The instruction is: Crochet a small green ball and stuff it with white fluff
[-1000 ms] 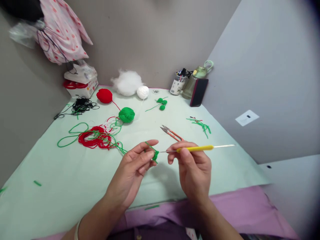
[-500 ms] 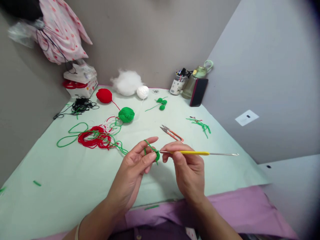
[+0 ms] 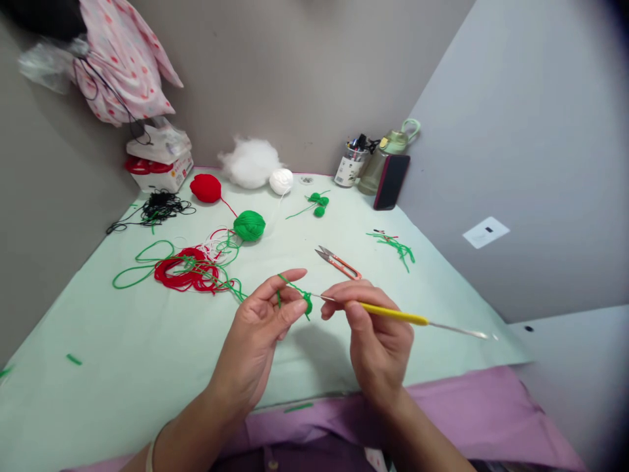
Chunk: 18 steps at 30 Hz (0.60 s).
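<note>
Pinched between the thumb and fingers of my left hand (image 3: 263,321) is a small green crochet piece (image 3: 308,305). Green yarn loops over the raised index finger and runs down to the piece. My right hand (image 3: 378,331) grips a yellow-handled crochet hook (image 3: 396,314), whose left tip meets the top of the piece; its other metal end points right. Just beyond the hands lie orange-handled thread snips (image 3: 339,263). A green yarn ball (image 3: 249,226) sits farther back, and green strands trail from a tangle toward my left hand.
Red yarn loops (image 3: 171,278), black yarn (image 3: 164,206), a red ball (image 3: 206,188) and a white ball (image 3: 281,181) lie left and back. White stuffing (image 3: 251,162) rests by the wall. Green crocheted bits (image 3: 319,202), yarn scraps (image 3: 398,246), a phone (image 3: 392,182) and a bottle (image 3: 376,167) are right.
My right hand has moved slightly right and tilted the hook, its far end now lower. The hook's left tip has drawn back toward the edge of the green piece, still held in my left hand.
</note>
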Motion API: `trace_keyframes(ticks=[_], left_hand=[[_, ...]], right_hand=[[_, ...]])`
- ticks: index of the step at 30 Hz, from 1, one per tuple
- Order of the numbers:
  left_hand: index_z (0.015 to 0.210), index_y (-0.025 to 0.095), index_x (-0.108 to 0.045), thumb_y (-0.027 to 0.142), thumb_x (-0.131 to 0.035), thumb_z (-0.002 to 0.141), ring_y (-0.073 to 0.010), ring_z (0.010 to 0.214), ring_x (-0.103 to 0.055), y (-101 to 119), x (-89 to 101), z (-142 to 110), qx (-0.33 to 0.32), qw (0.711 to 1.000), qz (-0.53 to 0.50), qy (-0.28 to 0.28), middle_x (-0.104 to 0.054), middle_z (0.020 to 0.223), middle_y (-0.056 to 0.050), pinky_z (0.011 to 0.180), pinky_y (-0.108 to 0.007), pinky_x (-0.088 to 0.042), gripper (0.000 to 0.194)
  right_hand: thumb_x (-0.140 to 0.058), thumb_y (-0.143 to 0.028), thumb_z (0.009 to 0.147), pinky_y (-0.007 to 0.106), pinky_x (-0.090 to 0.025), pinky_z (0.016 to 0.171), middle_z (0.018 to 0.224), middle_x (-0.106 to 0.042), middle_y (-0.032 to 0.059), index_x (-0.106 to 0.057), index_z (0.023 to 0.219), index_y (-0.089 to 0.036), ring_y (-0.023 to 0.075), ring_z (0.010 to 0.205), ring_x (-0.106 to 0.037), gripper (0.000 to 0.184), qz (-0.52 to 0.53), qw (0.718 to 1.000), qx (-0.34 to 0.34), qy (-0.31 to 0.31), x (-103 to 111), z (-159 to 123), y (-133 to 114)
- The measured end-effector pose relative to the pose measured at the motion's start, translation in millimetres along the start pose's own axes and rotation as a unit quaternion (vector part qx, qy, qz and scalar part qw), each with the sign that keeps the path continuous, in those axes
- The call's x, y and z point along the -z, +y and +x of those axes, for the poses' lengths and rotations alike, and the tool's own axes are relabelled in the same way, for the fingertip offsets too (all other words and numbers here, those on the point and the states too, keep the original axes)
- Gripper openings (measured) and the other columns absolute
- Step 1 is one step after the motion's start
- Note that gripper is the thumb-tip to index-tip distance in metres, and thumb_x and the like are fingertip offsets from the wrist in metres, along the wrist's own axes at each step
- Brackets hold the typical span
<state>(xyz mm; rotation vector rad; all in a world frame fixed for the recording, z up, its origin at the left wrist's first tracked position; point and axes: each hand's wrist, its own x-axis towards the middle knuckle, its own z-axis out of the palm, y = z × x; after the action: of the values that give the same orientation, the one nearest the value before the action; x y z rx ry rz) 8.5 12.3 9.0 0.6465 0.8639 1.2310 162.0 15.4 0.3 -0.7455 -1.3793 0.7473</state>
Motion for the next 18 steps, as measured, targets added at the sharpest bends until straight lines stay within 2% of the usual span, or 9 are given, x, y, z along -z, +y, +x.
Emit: trace_keyframes(ticks=[4, 9, 14, 18], left_hand=[[0.112, 0.029, -0.08, 0.025, -0.084, 0.082, -0.0098, 0.071, -0.042, -1.2, -0.4, 1.0, 0.005, 1.0, 0.007, -0.006, -0.058, 0.08, 0.003, 0.063, -0.023, -0.032, 0.031], [0.126, 0.026, -0.074, 0.027, -0.086, 0.081, -0.0069, 0.063, -0.037, 3.6, -4.8, 0.3, 0.034, 0.999, -0.019, -0.016, -0.058, 0.077, 0.004, 0.058, -0.021, -0.029, 0.047], [0.146, 0.022, -0.057, 0.025, -0.087, 0.079, -0.0089, 0.067, -0.044, 7.7, -6.1, -1.0, 0.047, 0.999, -0.016, -0.009, -0.062, 0.08, 0.003, 0.058, -0.022, -0.03, 0.074], [0.15, 0.022, -0.052, 0.023, -0.084, 0.082, -0.0103, 0.07, -0.044, 8.3, -4.7, -1.2, 0.038, 0.999, 0.007, -0.019, -0.063, 0.082, 0.002, 0.06, -0.024, -0.031, 0.076]], right_hand=[[-0.059, -0.006, 0.099, 0.034, -0.057, 0.083, 0.098, -0.075, 0.0052, -0.076, 0.111, -0.024, 0.0193, 0.096, -0.07, 0.027, -0.105, 0.991, 0.074, -0.046, 0.3, -2.3, -1.5], [-0.062, -0.003, 0.096, 0.035, -0.059, 0.083, 0.12, -0.074, 0.0102, -0.076, 0.122, -0.026, 0.0219, 0.104, -0.073, 0.038, -0.122, 0.984, 0.118, -0.052, -1.6, -9.4, 3.7], [-0.06, -0.009, 0.1, 0.036, -0.059, 0.087, 0.114, -0.078, 0.0062, -0.077, 0.118, -0.028, 0.021, 0.104, -0.073, 0.032, -0.052, 0.996, 0.058, -0.05, -1.7, -5.6, 1.8], [-0.06, -0.018, 0.103, 0.03, -0.058, 0.076, 0.103, -0.08, 0.0032, -0.079, 0.107, -0.028, 0.0168, 0.092, -0.071, 0.022, 0.04, 0.999, -0.013, -0.03, -1.8, 2.4, 1.2]])
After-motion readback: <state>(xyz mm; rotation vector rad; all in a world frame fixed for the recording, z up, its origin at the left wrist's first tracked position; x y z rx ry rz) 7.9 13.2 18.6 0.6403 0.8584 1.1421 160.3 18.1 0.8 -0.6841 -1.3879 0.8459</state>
